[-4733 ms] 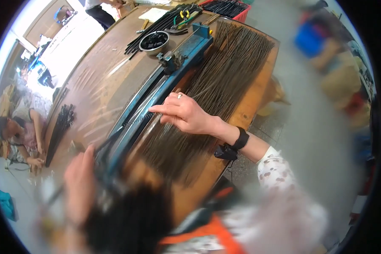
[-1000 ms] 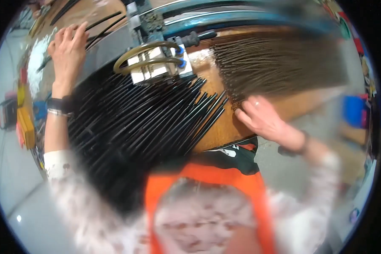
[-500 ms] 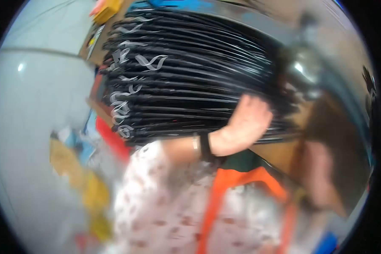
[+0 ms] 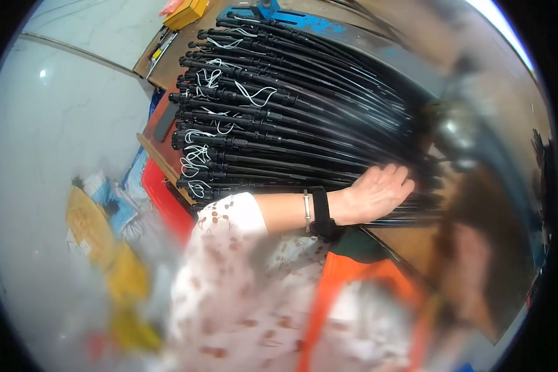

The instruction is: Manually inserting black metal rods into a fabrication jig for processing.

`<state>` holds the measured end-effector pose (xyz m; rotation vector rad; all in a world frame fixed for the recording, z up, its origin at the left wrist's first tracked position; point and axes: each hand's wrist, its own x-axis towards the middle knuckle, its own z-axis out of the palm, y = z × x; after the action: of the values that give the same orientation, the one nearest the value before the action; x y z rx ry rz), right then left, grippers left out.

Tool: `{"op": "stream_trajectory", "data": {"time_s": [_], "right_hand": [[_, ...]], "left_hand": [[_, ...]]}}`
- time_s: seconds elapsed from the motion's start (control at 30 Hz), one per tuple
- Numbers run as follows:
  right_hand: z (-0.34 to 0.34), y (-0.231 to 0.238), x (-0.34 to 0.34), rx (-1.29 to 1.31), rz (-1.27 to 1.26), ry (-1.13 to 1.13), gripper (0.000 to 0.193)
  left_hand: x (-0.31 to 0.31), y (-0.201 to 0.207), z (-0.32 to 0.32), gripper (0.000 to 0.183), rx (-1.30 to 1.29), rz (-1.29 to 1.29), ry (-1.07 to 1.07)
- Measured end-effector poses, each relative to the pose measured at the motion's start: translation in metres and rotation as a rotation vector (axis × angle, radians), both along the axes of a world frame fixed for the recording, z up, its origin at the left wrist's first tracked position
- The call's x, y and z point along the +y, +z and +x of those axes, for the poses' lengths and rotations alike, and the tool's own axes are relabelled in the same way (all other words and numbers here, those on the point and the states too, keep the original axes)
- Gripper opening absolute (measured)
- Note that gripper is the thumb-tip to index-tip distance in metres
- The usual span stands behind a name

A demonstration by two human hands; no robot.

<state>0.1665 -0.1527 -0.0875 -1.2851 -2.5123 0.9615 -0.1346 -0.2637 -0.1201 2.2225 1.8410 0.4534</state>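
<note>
left hand (image 4: 376, 193) back up, fingers bent together over the near right part of the black rods (image 4: 297, 139); fingertips and thumb mostly out of sight, so cannot tell if it grips a rod or just rests on them. right hand (image 4: 471, 254) is a smear at lower right, finger spread unreadable, cannot tell if it holds anything; nearest to it is a dark brown blurred patch (image 4: 499, 229), contents unclear. black wristband (image 4: 321, 211) and thin bracelet (image 4: 307, 212) on the left wrist. rods lie side by side across the table (image 4: 406, 245), jointed ends at left with white cord loops (image 4: 254, 94), right ends lost in blur near a shiny rounded metal part (image 4: 456, 133), kind unclear. blue metal piece (image 4: 307, 22) behind the rods, cut by the top edge. yellow box (image 4: 186, 13) at upper left, also cut off. red container (image 4: 164, 195) left of the rods, partly hidden by the sleeve (image 4: 214, 229). yellow items (image 4: 127, 273) at lower left too blurred to name. orange apron edging (image 4: 341, 273) below, smeared.
</note>
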Motion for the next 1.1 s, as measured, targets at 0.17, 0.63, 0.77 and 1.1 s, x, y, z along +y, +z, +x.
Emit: {"op": "stream_trajectory", "data": {"time_s": [0.17,0.63,0.77,1.1], "right_hand": [[0.007,-0.008,0.012,0.148,-0.07,-0.19,0.021],[0.034,-0.064,0.01,0.591,0.012,-0.065,0.02],[0.033,-0.082,0.004,0.662,0.389,0.164,0.038],[0.035,-0.059,0.008,0.591,0.615,0.005,0.05]], "left_hand": [[0.017,0.027,0.03,0.036,-0.034,-0.193,-0.21],[0.057,0.063,0.057,0.037,0.211,-0.122,-0.358],[0.078,0.079,0.053,0.027,0.065,-0.354,-0.43],[0.116,0.09,0.074,0.023,-0.038,-0.648,-0.369]]}}
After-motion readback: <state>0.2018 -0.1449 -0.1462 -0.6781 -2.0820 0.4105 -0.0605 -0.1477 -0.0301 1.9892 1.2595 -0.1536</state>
